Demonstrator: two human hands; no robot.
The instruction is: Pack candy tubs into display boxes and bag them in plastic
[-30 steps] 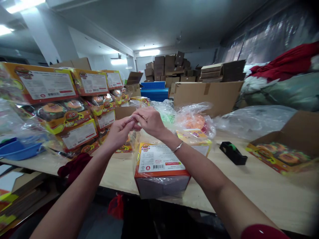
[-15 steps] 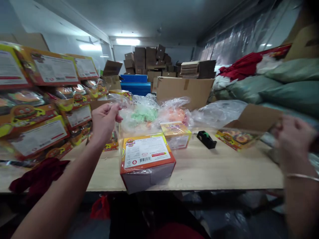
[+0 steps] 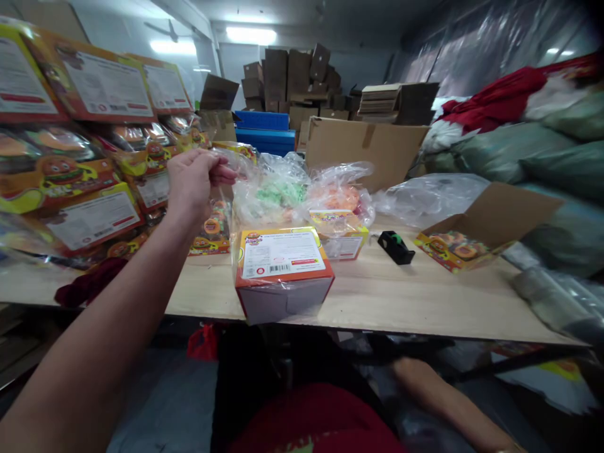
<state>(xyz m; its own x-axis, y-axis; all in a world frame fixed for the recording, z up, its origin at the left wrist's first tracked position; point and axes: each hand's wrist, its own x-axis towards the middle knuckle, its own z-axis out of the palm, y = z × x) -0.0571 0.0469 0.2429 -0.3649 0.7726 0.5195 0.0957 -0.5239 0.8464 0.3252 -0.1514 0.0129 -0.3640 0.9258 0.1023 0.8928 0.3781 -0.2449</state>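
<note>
Head view: box [image 3: 283, 259] sits on table [image 3: 425, 305] nr the front edge, label up, clear film [image 3: 278, 285] over it; white end [image 3: 290, 303] faces the wearer, looks shut. So boxing of this one is prob. done and film on; can't tell if it's sealed. L hand [image 3: 198, 179] is up, left of & beyond the box, in front of the stack [image 3: 101, 220], fingers curled; can't tell if they pinch film or nothing. R hand [image 3: 438, 393] is down below table level, blurred; can't tell open or closed, or if holding anything. Done, by the look: the stack at left, printed boxes, some w/ shiny wrap. Left, as a guess: small box [image 3: 342, 246], just behind-right of the box, looks closed, wrap unclear; also open box [image 3: 500, 214] further right, lid up, toy burgers [image 3: 457, 244] inside, so part-filled at least, not shut. Tape holder [image 3: 395, 247] stands btwn those two, neither hand on it. Green bag [image 3: 280, 194] & orange bag [image 3: 337, 196] lie behind, prob. unused parts. Overall share done: can't say.
</note>
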